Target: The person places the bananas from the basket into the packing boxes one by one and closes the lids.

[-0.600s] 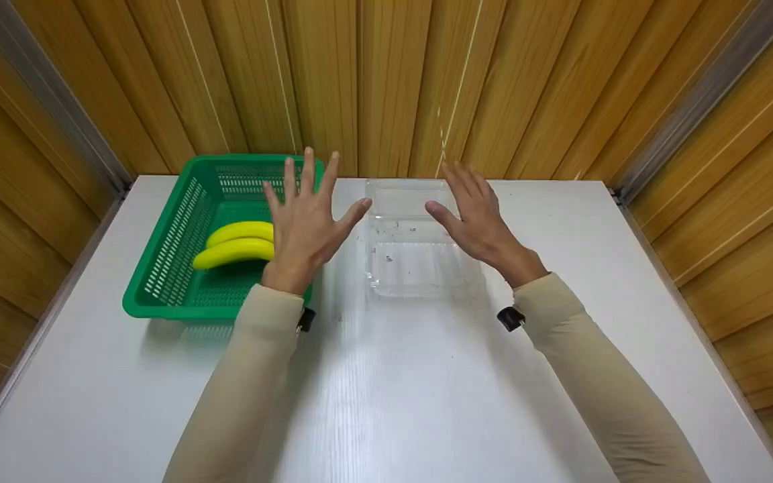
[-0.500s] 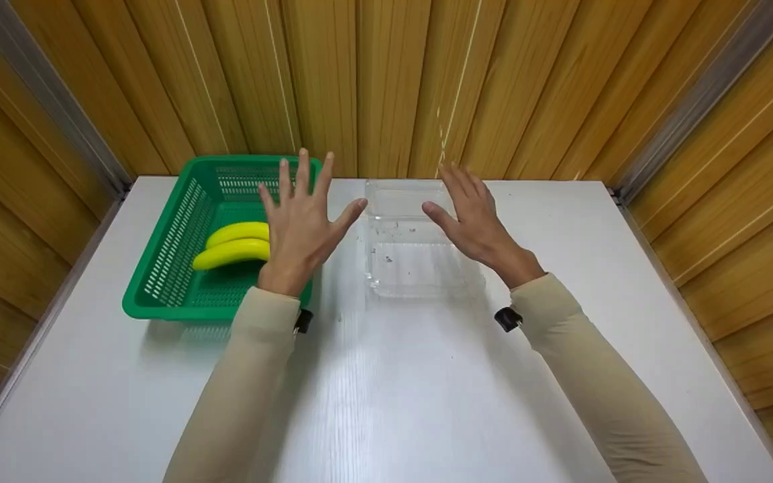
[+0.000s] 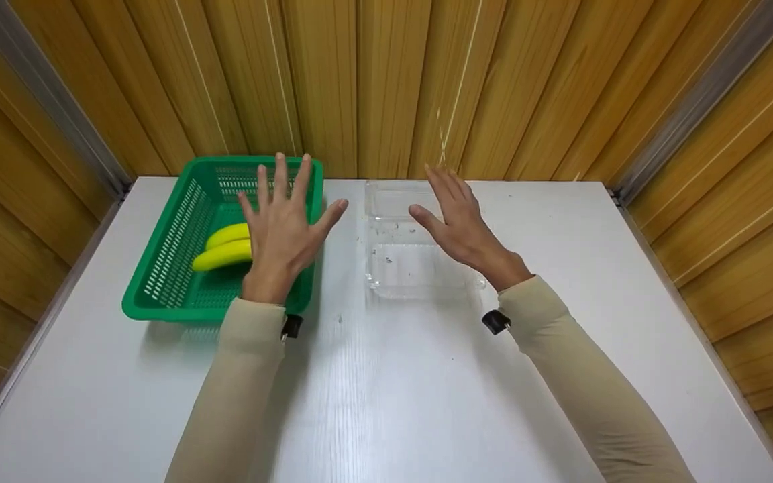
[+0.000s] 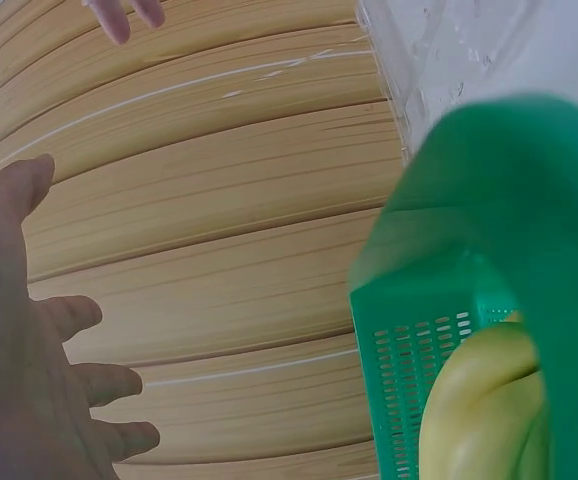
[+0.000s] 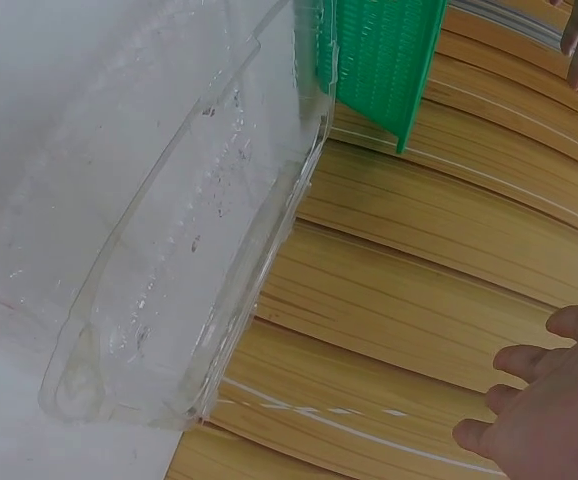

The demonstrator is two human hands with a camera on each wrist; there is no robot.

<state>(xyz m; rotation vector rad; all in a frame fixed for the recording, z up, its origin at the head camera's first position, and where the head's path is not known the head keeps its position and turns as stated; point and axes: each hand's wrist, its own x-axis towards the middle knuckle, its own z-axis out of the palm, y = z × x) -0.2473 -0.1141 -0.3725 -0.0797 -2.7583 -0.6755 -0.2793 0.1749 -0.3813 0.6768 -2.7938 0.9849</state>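
Note:
My left hand (image 3: 282, 231) hovers with spread fingers above the right part of a green plastic basket (image 3: 133, 302). Two yellow bananas (image 3: 222, 257) lie inside the basket, their right ends hidden behind that hand in the head view. The left wrist view shows the bananas (image 4: 484, 405) past the basket's rim. My right hand (image 3: 460, 225) is held in the air, fingers extended and thumb apart, overlapping the right side of a clear plastic container (image 3: 420, 268). Nothing is in either hand. In the right wrist view the clear container (image 5: 184, 260) stands to the left of the fingers (image 5: 524, 360).
Both containers stand on a white table (image 3: 386, 389), toward its back edge. Wood-patterned panels (image 3: 393, 87) rise behind the table and along both sides. A black wrist strap (image 3: 496, 322) shows at the right sleeve, and another (image 3: 292, 327) at the left.
Both hands have drifted to the left, the left one further over the basket and bananas. The basket and the clear container have stayed where they were.

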